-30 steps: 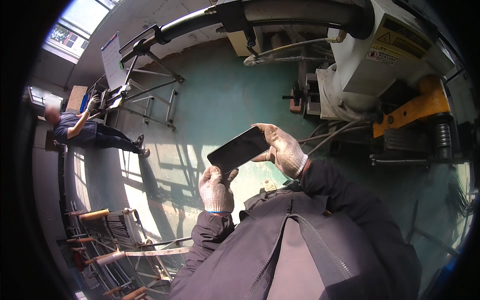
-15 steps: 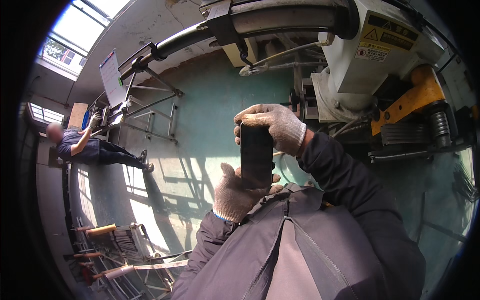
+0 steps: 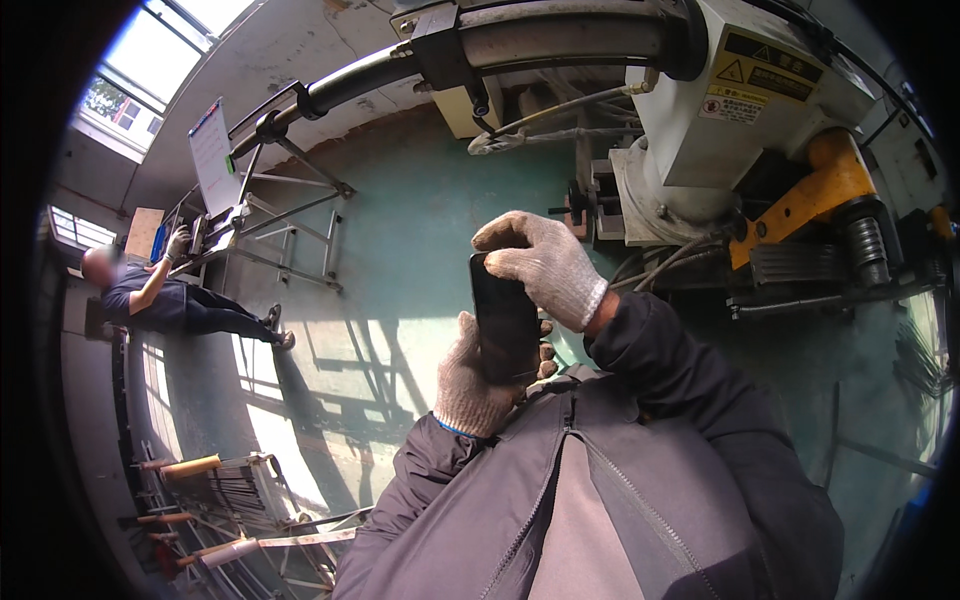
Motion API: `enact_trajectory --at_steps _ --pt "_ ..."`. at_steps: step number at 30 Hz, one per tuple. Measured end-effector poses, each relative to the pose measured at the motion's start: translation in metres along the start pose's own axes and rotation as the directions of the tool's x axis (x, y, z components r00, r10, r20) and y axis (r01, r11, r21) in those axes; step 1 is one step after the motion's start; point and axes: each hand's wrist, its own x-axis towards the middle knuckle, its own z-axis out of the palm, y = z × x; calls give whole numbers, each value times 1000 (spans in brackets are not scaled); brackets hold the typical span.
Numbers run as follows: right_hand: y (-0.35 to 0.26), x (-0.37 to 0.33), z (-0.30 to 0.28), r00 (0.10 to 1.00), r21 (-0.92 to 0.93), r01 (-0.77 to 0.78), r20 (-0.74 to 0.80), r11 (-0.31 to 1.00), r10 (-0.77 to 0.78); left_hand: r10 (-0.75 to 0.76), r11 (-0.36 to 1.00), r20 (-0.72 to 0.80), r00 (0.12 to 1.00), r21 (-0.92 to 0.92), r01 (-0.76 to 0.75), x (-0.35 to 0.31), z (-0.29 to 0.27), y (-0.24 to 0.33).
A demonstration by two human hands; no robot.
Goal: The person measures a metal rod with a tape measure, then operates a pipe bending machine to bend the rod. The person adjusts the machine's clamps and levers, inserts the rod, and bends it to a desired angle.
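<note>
A dark smartphone (image 3: 506, 325) is held upright in front of my chest, its black face toward me. My left hand (image 3: 468, 385), in a knitted work glove, is closed around its lower part. The thumb lies along the left edge, and brownish fingertips show past the right edge. My right hand (image 3: 550, 268), gloved too, is over the phone's upper end. One of its digits rests at or just over the top of the face. Another finger arches above the phone with a gap between them, so this hand looks open.
A large machine (image 3: 690, 110) with a grey housing and an orange arm (image 3: 805, 205) stands ahead on the right. A thick black tube (image 3: 375, 80) runs left to a metal frame (image 3: 290, 225). Another person (image 3: 160, 300) works far left by a whiteboard (image 3: 213, 155). A tool rack (image 3: 225, 490) stands lower left.
My right hand's fingers have loosened from the phone's upper left edge and lifted above it. The phone tilts slightly, its top toward the left. The whole view has shifted a little.
</note>
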Motion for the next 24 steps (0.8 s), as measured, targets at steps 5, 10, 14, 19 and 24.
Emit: enact_trajectory --at_steps 5,10,14,19,24 --pt "0 -3 3 999 -88 -52 -7 995 52 -11 1000 -2 1000 -18 11 0 -5 -2" --pt "12 -3 5 998 59 57 -40 997 -55 -29 998 -14 999 -60 28 -3 -9 -4" --pt "18 -4 4 992 30 117 -45 993 -116 -25 998 -15 1000 -60 24 -3 -10 -6" --pt "13 -7 3 994 4 103 -23 995 -103 -5 998 5 1000 -56 5 -4 -7 -8" --pt "8 -9 0 996 -96 79 40 992 -75 17 1000 -91 996 -3 -18 -6 -2 -10"
